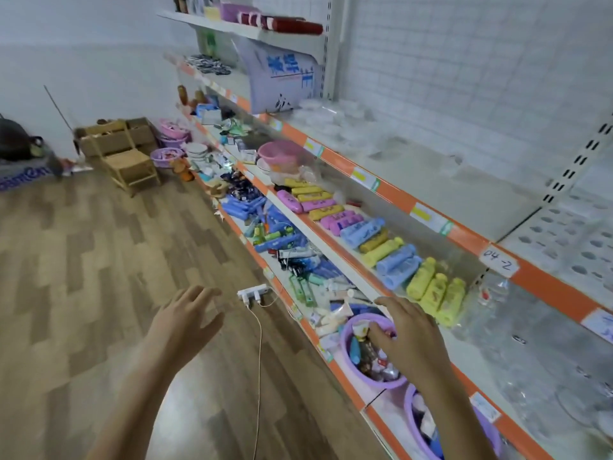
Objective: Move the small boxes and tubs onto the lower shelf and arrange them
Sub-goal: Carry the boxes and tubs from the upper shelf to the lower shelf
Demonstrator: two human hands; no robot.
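Your view runs along a long shelving unit (391,190) with orange edge strips, climbing from 5 o'clock to 12 o'clock. Its upper shelf holds clear containers too washed-out to make out. On the middle shelf lie rows of yellow, blue and pink bottles (394,257). The lower shelf (265,260) carries a jumble of small boxes and tubes, blurred at the far end. A purple tub (368,373) sits at 5 o'clock, a second purple tub (424,436) beyond it cut off by the frame. Your right hand (411,343) hides part of the first tub, its fingers (376,333) curled down into the contents; whether they pinch anything you cannot tell. Your left hand (189,320) hovers over the floor at 7 o'clock, fingers spread apart, holding nothing.
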